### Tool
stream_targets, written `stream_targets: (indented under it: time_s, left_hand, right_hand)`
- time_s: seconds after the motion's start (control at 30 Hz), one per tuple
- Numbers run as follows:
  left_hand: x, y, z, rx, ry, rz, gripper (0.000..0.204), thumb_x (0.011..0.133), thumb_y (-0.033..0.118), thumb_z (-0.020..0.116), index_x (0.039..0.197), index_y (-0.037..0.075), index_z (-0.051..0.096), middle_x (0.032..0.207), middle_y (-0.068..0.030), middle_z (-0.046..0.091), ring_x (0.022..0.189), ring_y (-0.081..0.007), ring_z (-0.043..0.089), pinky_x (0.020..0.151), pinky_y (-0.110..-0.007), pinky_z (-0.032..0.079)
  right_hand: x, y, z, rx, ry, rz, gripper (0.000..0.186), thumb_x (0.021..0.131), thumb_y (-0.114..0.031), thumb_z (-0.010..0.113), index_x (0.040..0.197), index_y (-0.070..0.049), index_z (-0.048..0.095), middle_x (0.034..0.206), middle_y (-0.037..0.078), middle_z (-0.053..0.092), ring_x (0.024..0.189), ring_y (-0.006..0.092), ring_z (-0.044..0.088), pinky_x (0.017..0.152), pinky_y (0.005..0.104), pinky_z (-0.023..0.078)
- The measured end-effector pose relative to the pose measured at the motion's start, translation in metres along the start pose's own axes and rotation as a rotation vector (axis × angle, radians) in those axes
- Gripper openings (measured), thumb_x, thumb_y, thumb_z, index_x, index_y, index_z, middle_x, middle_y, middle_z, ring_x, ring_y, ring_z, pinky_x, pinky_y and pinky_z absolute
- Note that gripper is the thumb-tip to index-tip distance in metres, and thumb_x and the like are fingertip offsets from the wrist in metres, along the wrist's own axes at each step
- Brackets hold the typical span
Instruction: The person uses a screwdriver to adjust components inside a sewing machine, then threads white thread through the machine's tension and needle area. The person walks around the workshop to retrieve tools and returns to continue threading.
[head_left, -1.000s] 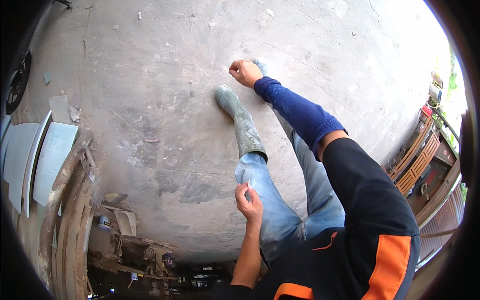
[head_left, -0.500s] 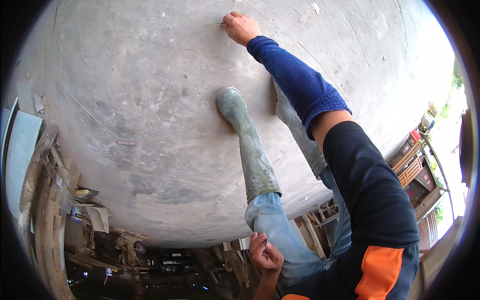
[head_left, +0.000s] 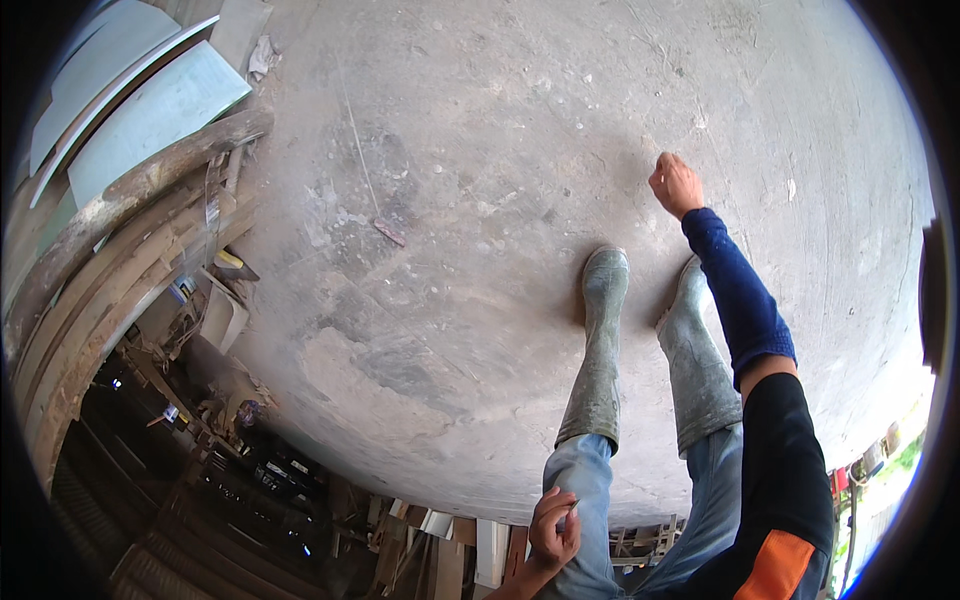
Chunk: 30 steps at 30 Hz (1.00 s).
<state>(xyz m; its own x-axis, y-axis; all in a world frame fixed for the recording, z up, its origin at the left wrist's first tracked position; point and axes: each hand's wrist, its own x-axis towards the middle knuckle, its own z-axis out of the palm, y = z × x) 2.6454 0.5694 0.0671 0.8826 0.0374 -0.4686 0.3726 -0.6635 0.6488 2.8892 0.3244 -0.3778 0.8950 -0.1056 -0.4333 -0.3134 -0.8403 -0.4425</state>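
My right hand (head_left: 677, 185) reaches out over the grey concrete floor (head_left: 480, 160), just beyond my boots. Its fingers are curled closed, and whatever they may hold is hidden. Near my left knee, my left hand (head_left: 555, 535) is raised with thumb and fingers pinched together. A small, thin, dark thing (head_left: 571, 505) shows at those fingertips, too small to name. Two dusty green rubber boots stand on the floor, the left boot (head_left: 603, 320) and the right boot (head_left: 700, 350).
Pale sheets (head_left: 160, 125) and a long wooden pole (head_left: 150, 190) lie along the left side. Wooden planks (head_left: 150, 265) and clutter sit below them. A small reddish flat piece (head_left: 390, 233) lies on the floor left of my boots.
The view has swung left, showing more of the sheets and planks. My right hand has come closer to my boots and to the right. The left hand stays pinched by the knee.
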Motion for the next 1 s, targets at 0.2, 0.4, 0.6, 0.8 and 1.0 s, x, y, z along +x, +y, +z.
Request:
stream_targets:
  time_s: [0.2, 0.4, 0.6, 0.8, 1.0]
  left_hand:
    - [-0.009, 0.003, 0.011, -0.062, 0.117, -0.020, 0.019, 0.083, -0.002, 0.062, 0.099, 0.001, 0.051, 0.094, -0.0158, 0.062, 0.087, -0.0313, 0.062, 0.086, -0.041, 0.051]
    - [-0.043, -0.014, 0.031, -0.565, 0.376, -0.567, 0.017, 0.091, 0.010, 0.059, 0.100, -0.002, 0.050, 0.094, -0.0132, 0.062, 0.083, -0.0207, 0.064, 0.074, -0.030, 0.053]
    - [-0.033, 0.036, -0.109, -1.261, 0.585, -0.703, 0.023, 0.093, 0.016, 0.058, 0.103, -0.002, 0.049, 0.100, -0.0136, 0.058, 0.086, -0.0221, 0.063, 0.080, -0.033, 0.054]
    - [-0.095, 0.023, -0.266, -1.372, 0.829, -0.475, 0.022, 0.089, 0.014, 0.062, 0.101, 0.000, 0.050, 0.097, -0.0114, 0.058, 0.083, -0.0226, 0.064, 0.078, -0.035, 0.055]
    - [-0.179, -0.023, -0.405, -1.414, 1.135, -0.335, 0.019, 0.090, 0.016, 0.062, 0.099, 0.002, 0.053, 0.092, -0.0073, 0.058, 0.084, -0.0182, 0.062, 0.079, -0.034, 0.054]
  right_hand:
    - [-0.139, -0.051, -0.024, 0.398, -0.274, 0.311, 0.023, 0.073, -0.015, 0.061, 0.092, -0.002, 0.061, 0.081, 0.018, 0.067, 0.079, 0.0336, 0.066, 0.073, 0.0409, 0.051]
    - [-0.252, -0.098, -0.113, 0.575, -0.540, 0.452, 0.027, 0.077, -0.013, 0.062, 0.099, 0.002, 0.066, 0.079, 0.012, 0.066, 0.068, 0.0206, 0.063, 0.062, 0.0323, 0.051]
    - [-0.294, -0.143, -0.244, 0.543, -0.612, 0.469, 0.025, 0.078, -0.010, 0.059, 0.098, 0.004, 0.066, 0.074, 0.009, 0.063, 0.058, 0.0158, 0.058, 0.051, 0.0295, 0.048]
    - [-0.287, -0.277, -0.335, 0.461, -0.506, 0.420, 0.017, 0.077, -0.013, 0.058, 0.091, -0.003, 0.063, 0.077, 0.006, 0.061, 0.056, 0.0153, 0.052, 0.046, 0.0292, 0.043]
    - [-0.289, -0.452, -0.340, 0.486, -0.498, 0.213, 0.014, 0.079, -0.015, 0.060, 0.090, -0.007, 0.063, 0.075, 0.003, 0.058, 0.055, 0.0135, 0.050, 0.048, 0.0277, 0.043]
